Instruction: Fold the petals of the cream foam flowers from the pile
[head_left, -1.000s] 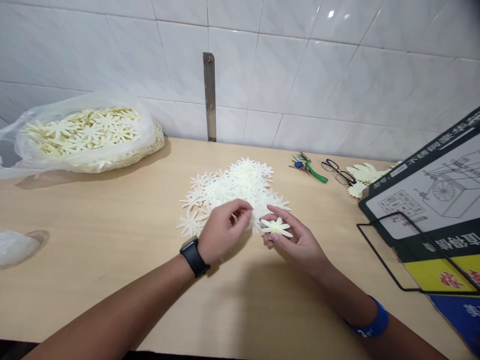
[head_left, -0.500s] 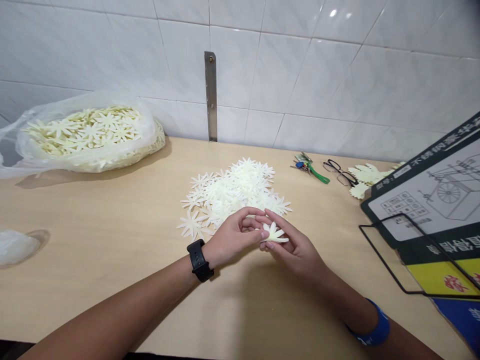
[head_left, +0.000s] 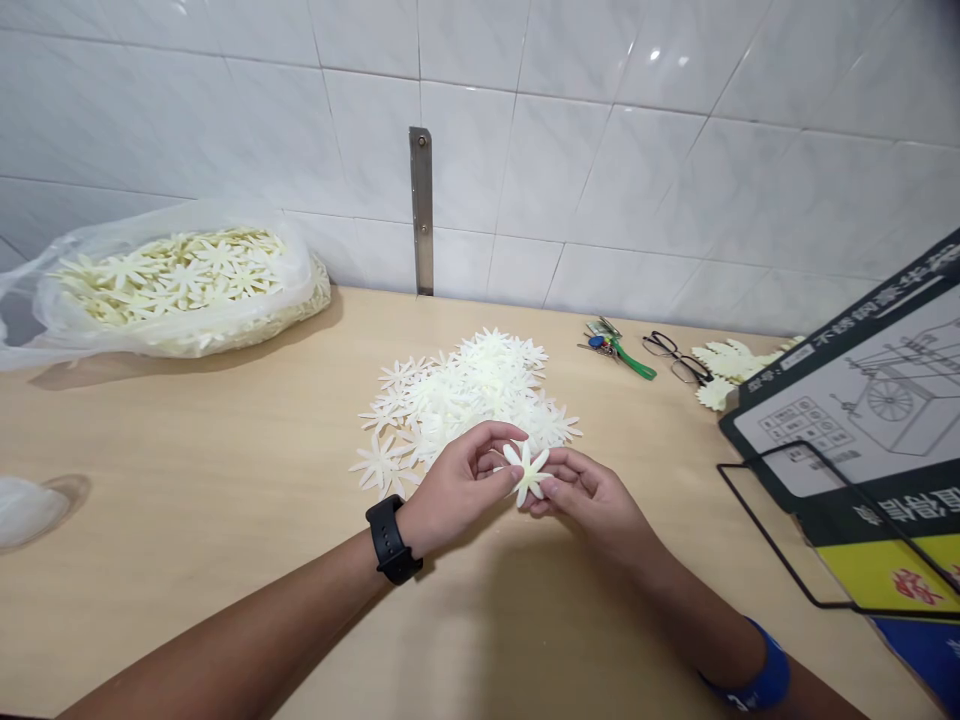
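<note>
pale flower (head_left: 528,474), held between left hand (head_left: 456,490) and right hand (head_left: 596,502)

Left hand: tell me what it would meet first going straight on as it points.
The left hand would likely meet the white flower-shaped piece at its thumb first, with the right hand just beyond; exact depth is unclear.

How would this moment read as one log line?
left hand: holding petaled cutout | right hand: holding same cutout | beyond: cutout pile | far left: plastic bag
</note>
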